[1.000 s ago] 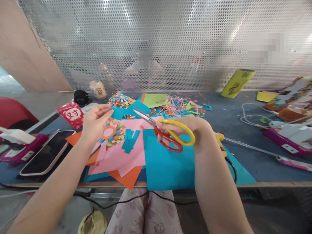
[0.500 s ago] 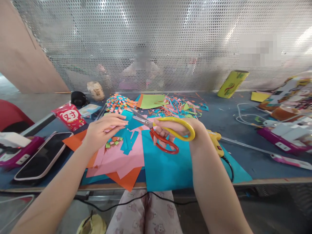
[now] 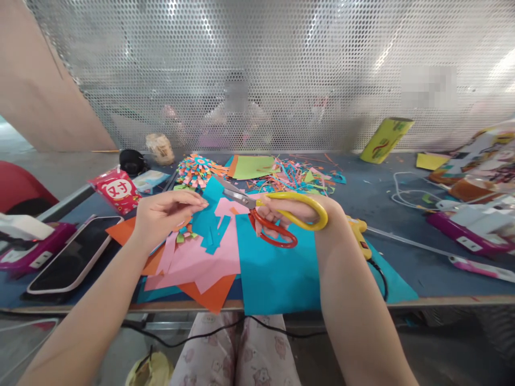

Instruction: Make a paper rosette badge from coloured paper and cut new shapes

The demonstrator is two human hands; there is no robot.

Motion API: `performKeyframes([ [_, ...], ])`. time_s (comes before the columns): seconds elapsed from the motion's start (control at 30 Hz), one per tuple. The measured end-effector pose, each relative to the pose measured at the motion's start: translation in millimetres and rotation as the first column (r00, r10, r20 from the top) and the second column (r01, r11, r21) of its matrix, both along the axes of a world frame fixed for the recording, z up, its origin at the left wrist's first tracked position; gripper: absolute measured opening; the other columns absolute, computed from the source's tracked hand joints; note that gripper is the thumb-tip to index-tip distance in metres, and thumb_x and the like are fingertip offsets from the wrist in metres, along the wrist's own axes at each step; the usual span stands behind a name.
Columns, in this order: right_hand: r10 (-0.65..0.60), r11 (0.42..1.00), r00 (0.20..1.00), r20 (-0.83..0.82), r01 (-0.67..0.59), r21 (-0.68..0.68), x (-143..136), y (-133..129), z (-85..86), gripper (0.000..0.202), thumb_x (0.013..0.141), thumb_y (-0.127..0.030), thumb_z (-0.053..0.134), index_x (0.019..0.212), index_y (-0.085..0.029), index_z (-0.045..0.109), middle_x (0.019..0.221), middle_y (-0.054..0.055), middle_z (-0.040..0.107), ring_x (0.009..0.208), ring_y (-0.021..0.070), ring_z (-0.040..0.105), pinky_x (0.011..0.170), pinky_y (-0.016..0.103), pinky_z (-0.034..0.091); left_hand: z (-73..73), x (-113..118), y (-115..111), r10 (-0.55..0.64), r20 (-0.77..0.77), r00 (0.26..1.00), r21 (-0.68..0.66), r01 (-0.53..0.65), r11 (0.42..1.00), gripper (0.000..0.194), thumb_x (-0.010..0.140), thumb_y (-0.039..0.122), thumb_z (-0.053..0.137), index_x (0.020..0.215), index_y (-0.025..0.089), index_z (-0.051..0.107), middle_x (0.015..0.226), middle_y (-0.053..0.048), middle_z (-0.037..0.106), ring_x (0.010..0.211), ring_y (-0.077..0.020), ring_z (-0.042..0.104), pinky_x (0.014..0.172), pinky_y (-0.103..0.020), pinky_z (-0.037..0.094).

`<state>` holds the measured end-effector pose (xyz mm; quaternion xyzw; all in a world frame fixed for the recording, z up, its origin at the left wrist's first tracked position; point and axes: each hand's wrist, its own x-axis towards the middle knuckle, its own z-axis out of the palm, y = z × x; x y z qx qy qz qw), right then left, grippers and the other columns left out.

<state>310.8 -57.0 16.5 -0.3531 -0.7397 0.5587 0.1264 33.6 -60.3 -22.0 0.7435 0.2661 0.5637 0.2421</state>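
Observation:
My right hand [image 3: 277, 214] is closed round the yellow and red handles of the scissors [image 3: 245, 200], whose blades point up and left and look slightly parted. To their left, my left hand [image 3: 171, 212] pinches the edge of a blue paper piece [image 3: 211, 195], which stands close to the blade tips. Beneath lie narrow blue strips [image 3: 212, 238] on pink paper [image 3: 193, 262], with orange sheets [image 3: 213, 295] under it. A large blue sheet [image 3: 277, 279] spreads below my right hand.
A multicoloured paper ball [image 3: 198, 170], green paper [image 3: 252, 167] and a heap of shreds [image 3: 298, 174] lie behind. At left are a phone [image 3: 76, 257] and red packet [image 3: 116, 190]; at right, a yellow glue gun [image 3: 360, 236] and yellow can [image 3: 386, 140].
My left hand has shifted slightly left with its fingers drawn together, and the blue piece now stands more upright. The scissors have moved slightly right.

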Motion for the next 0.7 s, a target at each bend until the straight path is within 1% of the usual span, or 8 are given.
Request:
performKeyframes([
  [0.07,-0.027,1.000,1.000,-0.010,0.028,0.011,0.6,-0.2,-0.7,0.049,0.086,-0.061,0.039,0.066,-0.018,0.046,0.070,0.003,0.059,0.053,0.0087,0.044,0.047,0.022,0.035,-0.5,-1.0,0.2,0.015,0.011,1.000,-0.022,-0.014,1.000,0.012,0.068,0.012,0.072,0.076,0.022,0.073,0.080,-0.001,0.072,0.082,-0.0164,0.067,0.076,-0.031,0.058],
  [0.13,-0.043,0.999,0.999,0.016,0.043,0.010,1.0,-0.7,-0.2,0.048,0.086,-0.061,0.041,0.066,-0.018,0.046,0.070,0.003,0.058,0.054,0.0091,0.044,0.047,0.022,0.035,-0.9,-1.6,0.4,0.003,0.021,1.000,-0.021,-0.003,1.000,0.014,0.068,0.009,0.072,0.076,0.021,0.073,0.080,0.000,0.072,0.082,-0.0158,0.067,0.076,-0.030,0.058],
  [0.23,-0.037,0.999,0.998,0.044,0.035,0.026,2.2,0.2,0.4,0.049,0.085,-0.061,0.042,0.066,-0.017,0.050,0.072,0.003,0.058,0.054,0.0085,0.043,0.048,0.022,0.035,-1.1,-2.0,0.7,-0.037,0.019,0.999,0.002,0.037,0.999,0.021,0.070,0.003,0.069,0.079,0.022,0.072,0.081,0.001,0.073,0.083,-0.0131,0.067,0.076,-0.027,0.058],
  [0.3,-0.016,0.999,0.999,0.047,0.015,0.034,3.1,1.6,0.0,0.049,0.086,-0.060,0.041,0.069,-0.016,0.054,0.073,0.003,0.058,0.053,0.0080,0.043,0.048,0.021,0.035,-0.8,-1.9,0.5,-0.040,0.011,0.999,0.000,0.040,0.999,0.022,0.070,0.002,0.068,0.079,0.021,0.072,0.082,0.001,0.073,0.083,-0.0122,0.067,0.076,-0.025,0.058],
  [0.4,0.006,1.000,0.998,0.060,-0.005,-0.001,2.6,1.8,0.9,0.051,0.088,-0.060,0.037,0.074,-0.015,0.058,0.067,0.002,0.056,0.050,0.0075,0.043,0.046,0.021,0.035,-0.3,-0.7,-0.3,-0.033,0.005,0.999,-0.014,0.033,0.999,0.021,0.069,0.002,0.069,0.079,0.020,0.072,0.081,0.000,0.073,0.083,-0.0120,0.067,0.077,-0.025,0.058],
  [0.57,0.016,0.998,0.997,0.078,-0.010,-0.068,-2.0,-4.2,9.2,0.052,0.092,-0.054,0.030,0.073,-0.014,0.057,0.057,0.000,0.051,0.041,0.0069,0.039,0.040,0.022,0.032,-0.3,1.6,-0.9,-0.008,0.009,1.000,-0.019,0.008,1.000,0.022,0.067,0.002,0.070,0.078,0.021,0.073,0.080,0.001,0.073,0.083,-0.0110,0.067,0.078,-0.022,0.057],
  [0.7,-0.001,1.000,0.995,0.096,0.003,-0.020,-2.6,-9.0,15.0,0.049,0.093,-0.048,0.032,0.075,-0.014,0.060,0.062,0.001,0.057,0.043,0.0073,0.043,0.045,0.023,0.037,-0.8,1.8,-0.8,0.012,0.024,1.000,-0.017,-0.012,1.000,0.022,0.067,0.002,0.071,0.078,0.022,0.073,0.080,0.001,0.073,0.082,-0.0116,0.067,0.078,-0.023,0.057],
])
